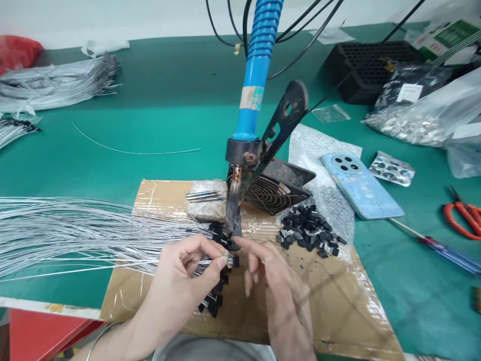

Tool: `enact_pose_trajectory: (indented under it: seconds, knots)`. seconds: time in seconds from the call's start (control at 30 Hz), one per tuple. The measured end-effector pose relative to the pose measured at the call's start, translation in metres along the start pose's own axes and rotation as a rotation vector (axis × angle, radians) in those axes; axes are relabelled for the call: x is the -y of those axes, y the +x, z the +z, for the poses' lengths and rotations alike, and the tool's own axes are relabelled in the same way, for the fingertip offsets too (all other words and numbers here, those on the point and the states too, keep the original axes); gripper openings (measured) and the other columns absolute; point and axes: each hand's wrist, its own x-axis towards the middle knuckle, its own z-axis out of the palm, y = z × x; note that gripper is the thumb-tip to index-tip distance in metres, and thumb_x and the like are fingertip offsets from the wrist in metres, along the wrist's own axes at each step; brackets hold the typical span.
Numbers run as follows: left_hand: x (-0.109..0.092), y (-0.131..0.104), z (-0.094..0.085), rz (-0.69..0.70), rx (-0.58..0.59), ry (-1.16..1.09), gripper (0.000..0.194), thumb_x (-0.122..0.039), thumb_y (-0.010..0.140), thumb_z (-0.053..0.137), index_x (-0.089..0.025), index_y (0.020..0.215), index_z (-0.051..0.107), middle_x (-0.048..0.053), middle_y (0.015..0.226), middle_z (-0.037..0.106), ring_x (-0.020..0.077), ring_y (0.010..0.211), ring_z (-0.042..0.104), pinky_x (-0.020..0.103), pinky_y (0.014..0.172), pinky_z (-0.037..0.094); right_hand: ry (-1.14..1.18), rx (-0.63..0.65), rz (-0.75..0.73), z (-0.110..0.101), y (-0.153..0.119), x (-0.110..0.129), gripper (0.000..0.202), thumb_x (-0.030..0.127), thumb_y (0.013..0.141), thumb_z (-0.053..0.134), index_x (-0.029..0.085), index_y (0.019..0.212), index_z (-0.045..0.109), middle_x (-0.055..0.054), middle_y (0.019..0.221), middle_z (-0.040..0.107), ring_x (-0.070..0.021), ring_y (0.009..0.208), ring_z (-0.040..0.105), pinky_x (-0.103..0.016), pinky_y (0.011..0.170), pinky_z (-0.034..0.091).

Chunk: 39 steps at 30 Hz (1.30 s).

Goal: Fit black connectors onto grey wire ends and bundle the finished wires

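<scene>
My left hand [191,281] is closed in a pinch on a thin grey wire, just below the soldering iron's tip; its fingers partly hide the wire's end. My right hand [280,281] is beside it, index finger stretched toward the tip and the other fingers loosely bent, with nothing visible in them. Between and above the hands stands the soldering iron [233,195], its blue handle in a black clamp, pointing down. Many grey wires [93,235] run in from the left, with black connectors [213,301] at their ends under and beside my left hand.
A cardboard sheet [338,306] lies under the work. Loose black connectors [308,230] are piled at right on bubble wrap. A black fan [270,193] stands behind the iron. Farther right are a blue phone [363,185], a screwdriver [447,253] and orange-handled cutters [464,215].
</scene>
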Motion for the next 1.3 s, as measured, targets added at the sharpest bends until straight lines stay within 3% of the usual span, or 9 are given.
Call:
enact_pose_trajectory:
  seconds: [0.17,0.27,0.37,0.5,0.6,0.83,1.03,1.3]
  knots:
    - [0.000,0.002,0.000,-0.026,-0.012,0.073,0.013,-0.023,0.081,0.069,-0.017,0.069,0.067,0.004,0.082,0.075,0.0130,0.073,0.066,0.021,0.066,0.047,-0.091,0.006,-0.016,-0.009,-0.003,-0.006,0.032,0.039,0.109,0.037,0.031,0.138,0.050,0.007,0.066,0.059,-0.0116,0.056,0.053,-0.022,0.055,0.043]
    - [0.001,0.004,-0.001,-0.047,-0.023,0.113,0.014,-0.027,0.081,0.068,-0.018,0.072,0.067,0.004,0.085,0.076,0.0138,0.072,0.064,0.023,0.065,0.046,-0.224,0.001,-0.078,-0.014,-0.004,-0.005,0.018,0.035,0.108,0.041,0.027,0.103,0.056,0.008,0.061,0.052,-0.0112,0.051,0.047,-0.022,0.049,0.037]
    - [0.001,0.006,-0.002,-0.066,-0.036,0.140,0.014,-0.030,0.081,0.067,-0.018,0.072,0.067,0.004,0.087,0.076,0.0150,0.073,0.064,0.024,0.063,0.045,-0.293,0.024,-0.135,-0.017,-0.002,-0.003,0.033,0.029,0.106,0.045,0.024,0.073,0.045,0.006,0.064,0.047,-0.0112,0.054,0.046,-0.022,0.051,0.038]
    - [-0.001,0.007,-0.001,-0.052,-0.054,0.171,0.015,-0.031,0.081,0.065,-0.019,0.073,0.067,0.005,0.084,0.075,0.0158,0.071,0.063,0.026,0.060,0.043,-0.201,0.024,-0.230,-0.013,0.003,-0.001,0.021,0.022,0.099,0.056,0.025,0.079,0.054,0.001,0.101,0.067,-0.0156,0.093,0.066,-0.027,0.081,0.051]
    - [-0.002,0.009,0.000,-0.053,-0.062,0.164,0.016,-0.032,0.080,0.064,-0.018,0.073,0.066,0.006,0.085,0.075,0.0183,0.076,0.065,0.027,0.061,0.042,-0.139,0.013,-0.229,-0.008,0.005,0.000,0.017,0.020,0.094,0.063,0.027,0.081,0.056,0.002,0.119,0.072,-0.0186,0.114,0.068,-0.032,0.099,0.051]
    - [-0.008,0.015,0.003,-0.040,-0.067,0.120,0.015,-0.031,0.079,0.065,-0.018,0.071,0.065,0.005,0.083,0.073,0.0184,0.077,0.065,0.027,0.062,0.042,-0.097,0.019,-0.170,-0.008,0.008,-0.001,0.018,0.020,0.091,0.067,0.026,0.077,0.058,0.000,0.117,0.078,-0.0177,0.111,0.074,-0.025,0.097,0.057]
    - [-0.010,0.016,0.002,-0.039,-0.076,0.098,0.013,-0.029,0.079,0.066,-0.018,0.072,0.066,0.003,0.081,0.073,0.0164,0.074,0.063,0.026,0.062,0.041,-0.060,0.058,-0.180,-0.011,0.016,0.004,0.020,0.017,0.093,0.066,0.026,0.076,0.058,0.003,0.114,0.079,-0.0115,0.109,0.075,-0.015,0.095,0.056]
    - [-0.011,0.020,0.001,-0.025,-0.075,0.056,0.010,-0.025,0.081,0.068,-0.018,0.073,0.069,0.002,0.084,0.076,0.0148,0.076,0.065,0.025,0.066,0.044,0.007,0.038,-0.129,-0.007,0.019,0.009,0.021,0.020,0.093,0.068,0.026,0.075,0.060,0.003,0.114,0.080,-0.0106,0.107,0.075,-0.014,0.093,0.056]
